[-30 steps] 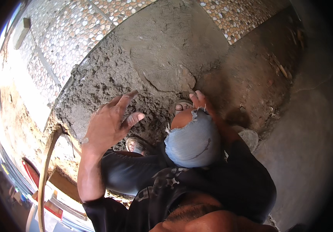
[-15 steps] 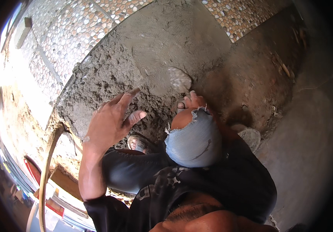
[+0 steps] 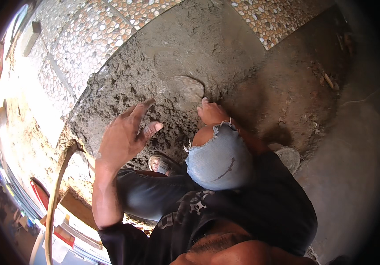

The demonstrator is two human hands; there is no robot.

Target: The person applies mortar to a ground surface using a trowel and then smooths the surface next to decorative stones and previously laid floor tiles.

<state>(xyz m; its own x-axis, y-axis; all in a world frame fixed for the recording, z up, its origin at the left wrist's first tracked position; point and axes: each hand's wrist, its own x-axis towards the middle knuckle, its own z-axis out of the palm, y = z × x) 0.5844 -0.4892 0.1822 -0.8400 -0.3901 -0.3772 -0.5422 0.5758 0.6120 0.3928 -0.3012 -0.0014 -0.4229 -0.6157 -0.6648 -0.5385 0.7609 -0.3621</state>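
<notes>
My right hand [image 3: 212,112] is closed around the handle of a trowel [image 3: 191,87], just beyond my bent knee. The trowel's rounded blade is smeared with grey and lies against wet mortar [image 3: 115,92], which is smoother past the blade and rough and lumpy to its left. Over the lumpy part hovers my left hand [image 3: 123,134], fingers spread and holding nothing. Part of the right forearm is hidden behind my knee in torn jeans [image 3: 218,159].
Pebble-patterned tiles [image 3: 88,35] border the mortar at the far left, with more tiles [image 3: 274,20] at the far right. Brown soil [image 3: 282,92] lies to the right. A hose [image 3: 54,194] curves up at the left. My sandalled foot [image 3: 160,164] stands by the mortar's near edge.
My right hand has moved a little to the left, sweeping the trowel blade left across the mortar. The left hand has hardly moved and stays spread.
</notes>
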